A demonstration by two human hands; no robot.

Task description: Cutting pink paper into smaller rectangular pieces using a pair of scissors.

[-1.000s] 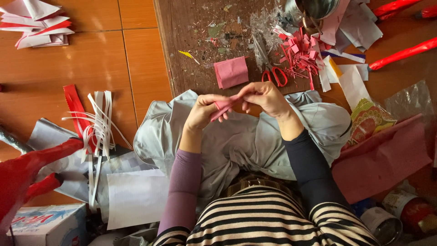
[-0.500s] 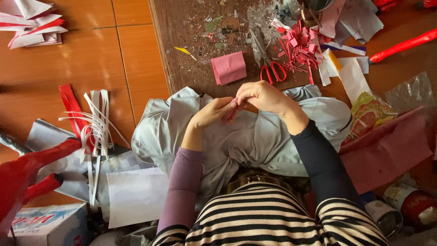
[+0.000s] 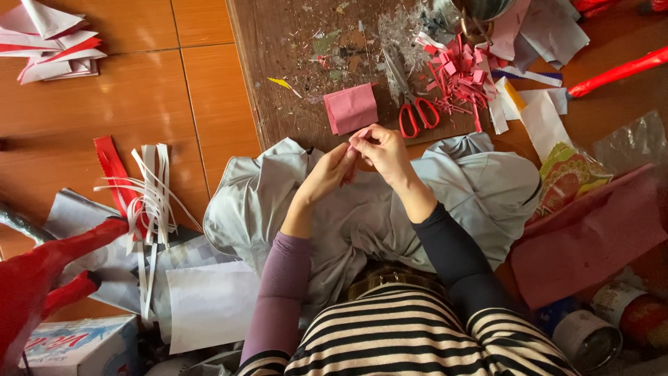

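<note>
Head view: both hands met over grey cloth point(image 3: 445, 188) on lap. Left hand point(image 3: 332, 174) and right hand point(image 3: 381, 150) each pinched small pink paper strip point(image 3: 359, 134). Judged thin, light, tear-prone; grip ends with fingertips. Red scissors point(image 3: 417, 115) lay on worktop point(image 3: 278, 63) nearby

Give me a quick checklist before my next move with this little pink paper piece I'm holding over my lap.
1. Both hands on the pink strip: left hand and right hand pinch it together: ok.
2. Fold or crease state of the strip: hidden by fingers: cannot tell.
3. Red-handled scissors close by on the brown board, just beyond the hands: ok.
4. Spare pink square lying flat on the board: ok.
5. Grey cloth spread over the lap beneath the hands: ok.
</note>
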